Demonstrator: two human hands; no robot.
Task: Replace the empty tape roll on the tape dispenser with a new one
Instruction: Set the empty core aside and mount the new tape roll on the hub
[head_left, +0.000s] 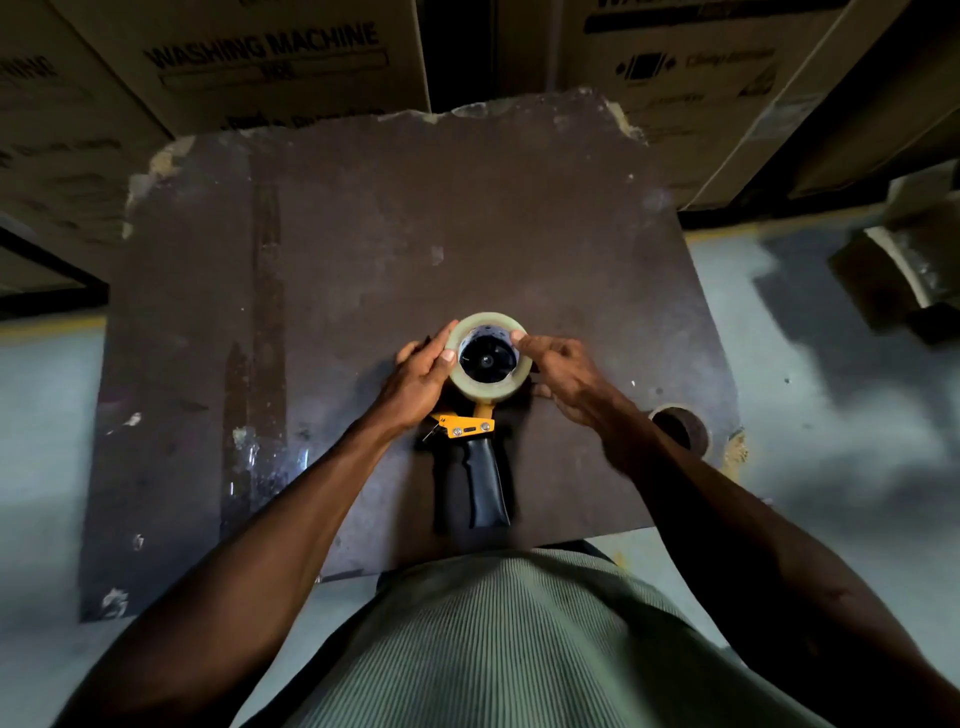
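A yellow tape dispenser with a black handle (480, 480) lies flat on the dark board (363, 249), handle pointing toward me. A full roll of clear tape (470, 384) sits around the dispenser's black hub. My left hand (421, 379) grips the roll's left side, thumb on its top face. My right hand (563, 371) holds the roll's right rim with its fingertips. An empty brown cardboard core (680, 428) lies on the board near its right edge, beside my right wrist.
Large cardboard boxes (270, 57) marked "washing machine" stand behind the board. A dark wrapped object (898, 270) sits on the pale floor at the right. The board's corners are chipped and a torn bit of tape sticks at its far edge.
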